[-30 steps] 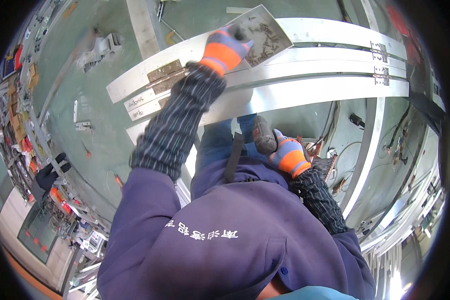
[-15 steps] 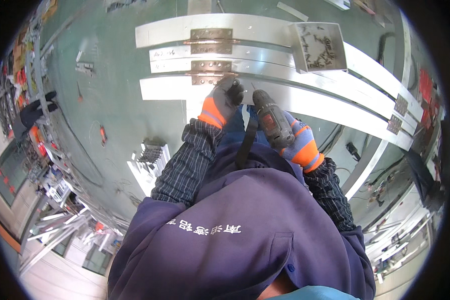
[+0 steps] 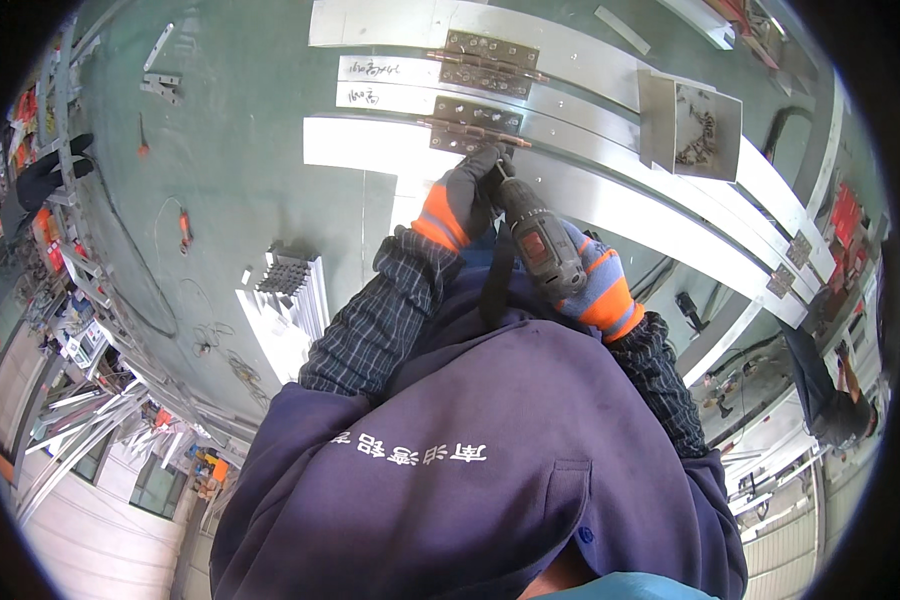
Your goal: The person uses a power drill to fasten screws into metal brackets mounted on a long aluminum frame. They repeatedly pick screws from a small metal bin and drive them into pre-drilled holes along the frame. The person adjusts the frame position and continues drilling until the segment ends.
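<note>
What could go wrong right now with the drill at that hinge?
The left hand sits right at the tip of the cordless drill, so a slipping bit could catch the glove. The drill leans at an angle in the right hand, and the bit may skid off the brown hinge and scratch the aluminium profile. The small tray of screws rests on the profiles and may shake off.

Cordless drill (image 3: 540, 240) (dark grey, red patch) tilted, bit toward brown hinge (image 3: 475, 122) on aluminium profile (image 3: 610, 120).
</note>
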`<state>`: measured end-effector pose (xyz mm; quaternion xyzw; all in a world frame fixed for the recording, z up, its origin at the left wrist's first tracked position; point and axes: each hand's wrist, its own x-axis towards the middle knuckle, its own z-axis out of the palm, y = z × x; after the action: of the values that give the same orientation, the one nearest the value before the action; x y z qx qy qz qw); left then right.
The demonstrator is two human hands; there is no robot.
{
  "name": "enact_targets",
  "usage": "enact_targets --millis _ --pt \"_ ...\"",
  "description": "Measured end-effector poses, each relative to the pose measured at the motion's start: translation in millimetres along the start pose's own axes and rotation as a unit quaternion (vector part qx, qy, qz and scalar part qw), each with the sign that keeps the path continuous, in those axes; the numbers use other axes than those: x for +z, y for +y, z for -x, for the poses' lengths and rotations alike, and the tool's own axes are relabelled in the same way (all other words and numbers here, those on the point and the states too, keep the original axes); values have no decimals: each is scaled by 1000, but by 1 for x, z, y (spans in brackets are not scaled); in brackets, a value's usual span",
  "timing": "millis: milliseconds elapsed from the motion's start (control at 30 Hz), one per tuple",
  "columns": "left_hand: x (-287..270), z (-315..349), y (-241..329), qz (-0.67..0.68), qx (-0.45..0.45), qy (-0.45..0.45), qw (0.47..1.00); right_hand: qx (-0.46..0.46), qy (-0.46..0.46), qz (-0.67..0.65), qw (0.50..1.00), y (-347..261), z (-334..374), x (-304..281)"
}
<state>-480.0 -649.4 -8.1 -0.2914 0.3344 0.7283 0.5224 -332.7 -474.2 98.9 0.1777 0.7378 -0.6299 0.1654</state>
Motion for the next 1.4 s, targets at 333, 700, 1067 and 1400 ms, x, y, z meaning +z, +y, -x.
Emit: enact_targets --millis 333,700,1067,1400 --pt "-34 8 19 -425 169 -27 889 30 -32 70 997 -9 -26 11" --pt "-80 11 33 -445 103 -24 889 62 -133 153 977 -19 -54 15" --pt "-126 -36 0 -553 244 -11 797 206 -113 277 932 -9 -81 63" --pt "-156 -77 -30 -57 5 42 997 265 -133 314 902 -10 -109 75"
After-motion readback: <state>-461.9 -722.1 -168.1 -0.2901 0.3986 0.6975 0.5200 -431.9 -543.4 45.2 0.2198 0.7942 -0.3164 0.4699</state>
